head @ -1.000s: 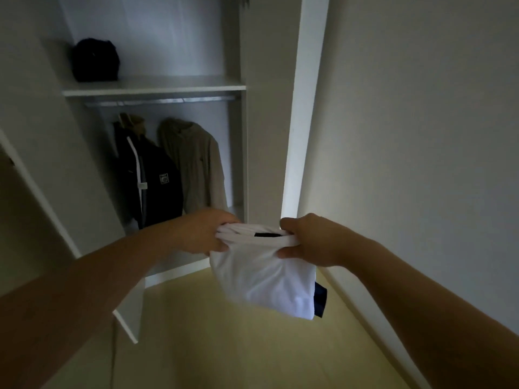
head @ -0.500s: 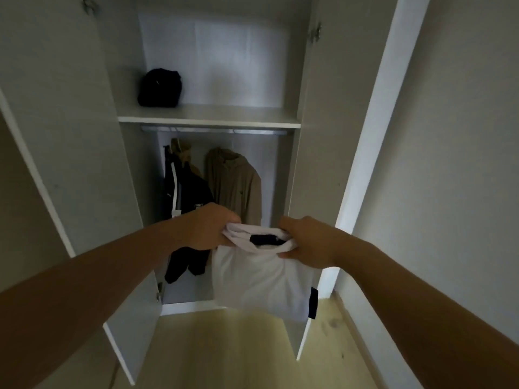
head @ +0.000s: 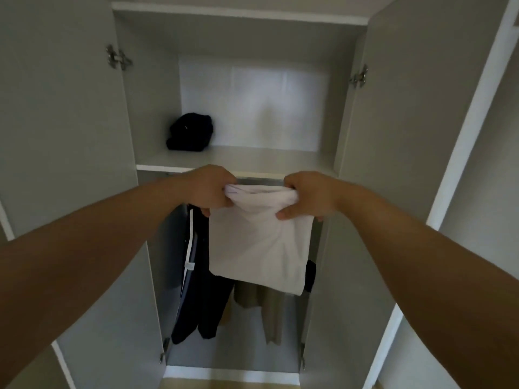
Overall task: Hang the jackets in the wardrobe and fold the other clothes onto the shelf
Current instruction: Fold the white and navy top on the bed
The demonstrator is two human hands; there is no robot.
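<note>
Left hand: the left hand (head: 213,189) sits at 9 o'clock from the middle of the view, its fingers curled tight round the top left corner of the white garment (head: 258,242).
Right hand: the right hand (head: 309,195) sits at 3 o'clock from the middle and is clamped on the top right corner of the same cloth, with the thumb pressed against its front.
White garment: it is folded and hangs flat between the two hands. Its bunched top edge is level with the front lip of the shelf and just in front of it, and its body drops toward 6 o'clock.
Dark patch: a dark patch (head: 310,275) shows at the cloth's lower right edge. I cannot tell whether it belongs to the garment.
Shelf: the shelf (head: 252,158) runs across at 12 o'clock, above the hands.
Black bundle: a folded black bundle (head: 191,132) lies on the shelf's left end, at 10 o'clock, well apart from the white cloth.
Dark jacket: the dark jacket (head: 196,290) hangs below the shelf at 7 o'clock, with a white stripe down its front.
Beige jacket: the beige jacket (head: 264,307) hangs just beside the dark one at 6 o'clock, its upper part hidden behind the white cloth.
Wardrobe doors: the left door (head: 70,122) and the right door (head: 393,122) both stand open, at 9 and 3 o'clock.
Floor: a strip of pale wooden floor (head: 224,384) shows at 6 o'clock, under the wardrobe base.
</note>
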